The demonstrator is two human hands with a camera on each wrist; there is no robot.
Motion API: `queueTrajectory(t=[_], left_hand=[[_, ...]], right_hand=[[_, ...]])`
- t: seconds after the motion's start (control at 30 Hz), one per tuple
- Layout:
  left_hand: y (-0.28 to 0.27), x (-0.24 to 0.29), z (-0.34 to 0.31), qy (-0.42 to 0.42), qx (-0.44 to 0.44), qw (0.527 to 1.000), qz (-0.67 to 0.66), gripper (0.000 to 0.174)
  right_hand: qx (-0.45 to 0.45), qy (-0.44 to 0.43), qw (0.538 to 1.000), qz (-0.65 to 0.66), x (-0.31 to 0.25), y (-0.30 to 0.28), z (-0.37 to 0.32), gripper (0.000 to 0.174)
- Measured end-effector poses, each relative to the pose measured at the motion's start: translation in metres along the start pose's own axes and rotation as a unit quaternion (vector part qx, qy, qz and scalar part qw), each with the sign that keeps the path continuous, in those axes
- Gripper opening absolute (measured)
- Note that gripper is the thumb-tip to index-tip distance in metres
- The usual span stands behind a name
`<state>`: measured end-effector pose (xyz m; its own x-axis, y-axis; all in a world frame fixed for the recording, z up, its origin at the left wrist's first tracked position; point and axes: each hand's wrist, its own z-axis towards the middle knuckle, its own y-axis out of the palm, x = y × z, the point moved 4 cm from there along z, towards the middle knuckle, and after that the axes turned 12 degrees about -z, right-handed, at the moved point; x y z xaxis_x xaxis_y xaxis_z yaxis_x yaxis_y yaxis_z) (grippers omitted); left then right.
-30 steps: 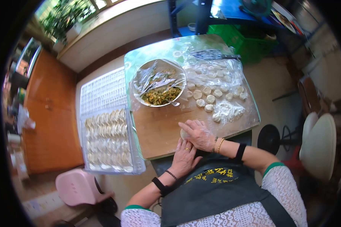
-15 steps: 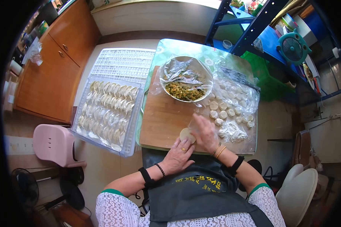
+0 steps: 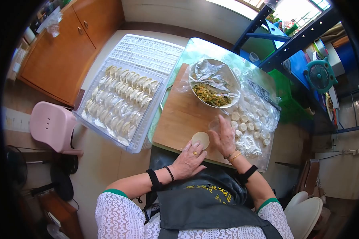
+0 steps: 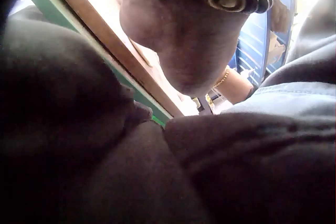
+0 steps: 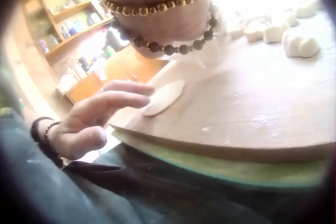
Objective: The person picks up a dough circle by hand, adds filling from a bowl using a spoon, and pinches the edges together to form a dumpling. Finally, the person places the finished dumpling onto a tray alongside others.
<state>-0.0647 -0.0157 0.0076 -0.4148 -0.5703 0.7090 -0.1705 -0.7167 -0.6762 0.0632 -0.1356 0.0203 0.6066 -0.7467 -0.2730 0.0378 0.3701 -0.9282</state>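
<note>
A thin round dough wrapper (image 3: 200, 139) lies on the wooden board (image 3: 175, 115) near its front edge. My left hand (image 3: 190, 158) rests there with its extended fingertips at the wrapper's near rim; the right wrist view shows the left thumb (image 5: 89, 139) apart from the fingers. To the right of the wrapper, my right hand (image 3: 225, 137) holds a clear plastic piece (image 3: 215, 126) just over the board, its shape hard to make out. Several dough pieces (image 3: 242, 127) and a heap of flour (image 3: 249, 146) lie beyond the right hand. The left wrist view hides the left fingers.
A bowl of chopped filling (image 3: 211, 95), partly under plastic film, stands at the board's back. Left of the table, a tray (image 3: 137, 145) holds rows of dumplings (image 3: 119, 101). A knife (image 3: 263, 95) lies at the back right, by film-covered dough pieces.
My right hand has lifted off the wrapper and moved right with the clear plastic piece, uncovering the round. The left hand stays by the wrapper. The head view has turned.
</note>
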Motion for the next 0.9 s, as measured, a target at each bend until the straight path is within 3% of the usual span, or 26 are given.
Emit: queueTrajectory(t=[0.2,0.33,0.53,0.63,0.83,0.9], left_hand=[[0.007,-0.001,-0.007,0.021,-0.017,0.999,0.020,0.057],[0.004,-0.001,-0.008,0.013,-0.006,1.000,0.015,0.057],[-0.010,-0.015,0.002,-0.054,0.051,0.996,0.045,0.055],[-0.004,-0.014,0.006,-0.018,0.048,0.998,0.036,0.056],[0.019,0.001,0.014,0.053,-0.024,0.998,0.006,0.061],[0.025,0.003,0.012,0.041,-0.057,0.997,0.016,0.062]], right_hand=[[-0.089,-0.084,0.989,-0.088,-0.046,0.013,-0.025,0.072],[-0.070,0.024,0.993,-0.094,-0.031,0.014,0.007,0.078],[-0.009,0.081,0.996,-0.028,0.016,0.024,0.002,0.071],[-0.006,0.069,0.996,0.063,0.017,0.007,-0.006,0.071],[-0.053,-0.051,0.997,-0.023,-0.013,-0.019,-0.029,0.074],[-0.074,-0.040,0.994,-0.066,-0.019,-0.012,-0.034,0.073]])
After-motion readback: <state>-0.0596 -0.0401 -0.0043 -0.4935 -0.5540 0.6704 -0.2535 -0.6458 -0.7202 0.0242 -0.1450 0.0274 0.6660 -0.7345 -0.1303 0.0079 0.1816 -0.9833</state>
